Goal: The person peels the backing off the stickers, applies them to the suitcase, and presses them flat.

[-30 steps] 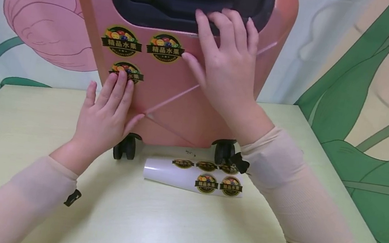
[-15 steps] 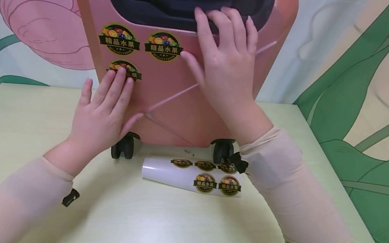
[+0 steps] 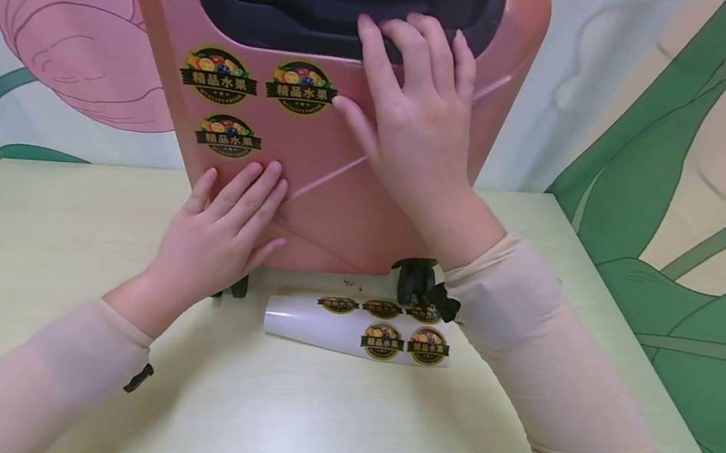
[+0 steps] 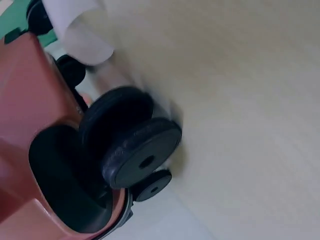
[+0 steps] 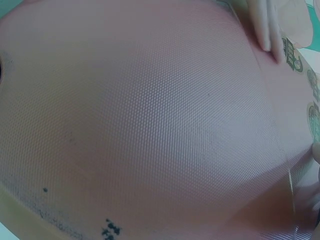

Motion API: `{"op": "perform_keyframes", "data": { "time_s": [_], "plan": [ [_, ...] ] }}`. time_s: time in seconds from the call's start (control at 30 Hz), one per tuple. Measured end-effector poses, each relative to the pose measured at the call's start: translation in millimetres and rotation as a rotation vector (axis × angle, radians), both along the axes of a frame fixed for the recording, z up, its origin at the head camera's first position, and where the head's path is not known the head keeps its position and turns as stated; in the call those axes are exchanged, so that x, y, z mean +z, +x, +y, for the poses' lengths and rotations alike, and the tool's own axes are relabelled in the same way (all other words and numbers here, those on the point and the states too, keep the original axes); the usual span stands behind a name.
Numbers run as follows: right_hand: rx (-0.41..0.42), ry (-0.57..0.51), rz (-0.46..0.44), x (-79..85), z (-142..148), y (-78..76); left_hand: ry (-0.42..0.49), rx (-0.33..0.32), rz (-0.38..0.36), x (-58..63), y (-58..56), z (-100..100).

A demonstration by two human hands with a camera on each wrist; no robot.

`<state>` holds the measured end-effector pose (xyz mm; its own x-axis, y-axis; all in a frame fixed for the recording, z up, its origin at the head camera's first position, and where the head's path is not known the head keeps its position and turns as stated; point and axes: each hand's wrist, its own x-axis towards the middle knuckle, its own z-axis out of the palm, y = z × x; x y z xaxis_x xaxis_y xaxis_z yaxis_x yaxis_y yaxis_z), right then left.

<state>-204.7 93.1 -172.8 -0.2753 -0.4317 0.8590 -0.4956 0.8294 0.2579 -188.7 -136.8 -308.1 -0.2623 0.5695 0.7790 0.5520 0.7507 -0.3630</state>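
Note:
A pink suitcase (image 3: 328,229) with a black handle panel (image 3: 245,24) stands upright on the table. Three round fruit stickers are on its left side: an upper-left sticker (image 3: 219,76), a second sticker (image 3: 302,89) beside it, and a lower sticker (image 3: 228,136). My left hand (image 3: 224,226), fingers nearly straight, touches the suitcase just below and right of the lower sticker. My right hand (image 3: 421,111) rests on the upper right part, bent fingertips over the panel's lower edge and thumb by the second sticker. In the left wrist view, a black caster wheel (image 4: 142,155) shows.
A white sticker sheet (image 3: 315,322), curled at its left end, lies on the table (image 3: 308,420) in front of the suitcase. Several fruit stickers are on it. A right caster wheel (image 3: 414,284) stands behind the sheet. A cartoon-printed backdrop (image 3: 74,54) rises behind the table.
My left hand has left the lower sticker and slid down and right across the suitcase, uncovering the sticker. My right hand has kept its place on the suitcase.

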Motion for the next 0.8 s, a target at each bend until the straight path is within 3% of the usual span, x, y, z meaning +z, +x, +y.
{"op": "perform_keyframes", "data": {
  "time_s": [0.07, 0.17, 0.3, 0.4, 0.53, 0.6, 0.67, 0.8],
  "plan": [
    [-0.003, 0.002, -0.005, 0.2, -0.1, 0.4, 0.002, -0.003, 0.023, 1.7, 0.8, -0.3],
    [-0.004, 0.003, -0.009, 0.4, -0.4, 0.7, 0.083, 0.032, 0.053, 11.9, 0.6, -2.5],
    [-0.003, 0.002, -0.012, 0.6, -0.1, 1.1, 0.172, 0.109, 0.014, 25.2, -0.7, -3.7],
    [-0.005, 0.003, -0.014, 0.3, 1.2, 1.3, 0.118, 0.113, -0.04, 23.4, -0.1, 1.7],
    [-0.01, 0.005, -0.014, -0.3, 2.9, 1.0, -0.019, 0.01, -0.021, 12.2, 1.0, 9.9],
    [-0.01, 0.004, -0.012, -0.6, 3.4, 0.7, -0.041, -0.019, 0.004, 10.2, 0.7, 11.2],
    [-0.01, 0.003, -0.01, -0.7, 3.3, 0.2, 0.003, -0.011, 0.02, 12.3, -0.4, 10.4],
    [-0.008, 0.003, -0.009, -0.6, 2.5, -0.5, 0.129, 0.073, 0.002, 21.0, -3.0, 6.6]
  ]
}}
